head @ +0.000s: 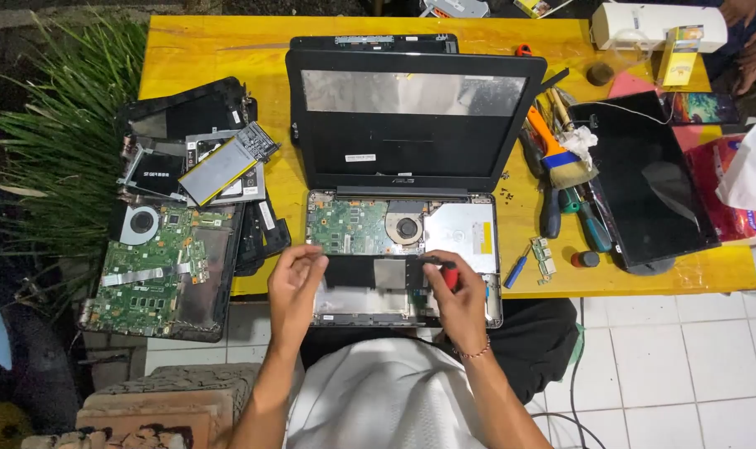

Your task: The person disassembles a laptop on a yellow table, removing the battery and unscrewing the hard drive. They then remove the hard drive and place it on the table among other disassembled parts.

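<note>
I look down on an opened laptop point(403, 158) that lies on the yellow tabletop point(211, 50), its bottom cover removed, so the green mainboard point(344, 226), the round fan point(406, 228) and a silver plate point(465, 229) are visible. The near edge of the laptop hangs a little over the tabletop edge, close to my body.

My right hand point(451, 298) has its fingers closed around a small screwdriver with a red handle point(449, 273); the dark tip points to the left, toward the black area in the lower middle of the chassis. My left hand point(296, 278) holds nothing as far as I can see: the fingers are half curled and rest on the left lower part of the chassis, just beside the mainboard, as if to keep the machine steady.

I judge that the step in hand is work on a screw in the lower middle part of the open base. Whether the tip already sits in a screw head, I cannot tell; it is too small. The next move, in my opinion, asks for an upright tool, light pressure and a steady left hand, because the laptop overhangs the edge.

To the left lie another stripped laptop base point(157, 274) and loose parts; to the right a paintbrush point(561, 158), more screwdrivers point(590, 224) and a dark screen panel point(652, 183).
</note>
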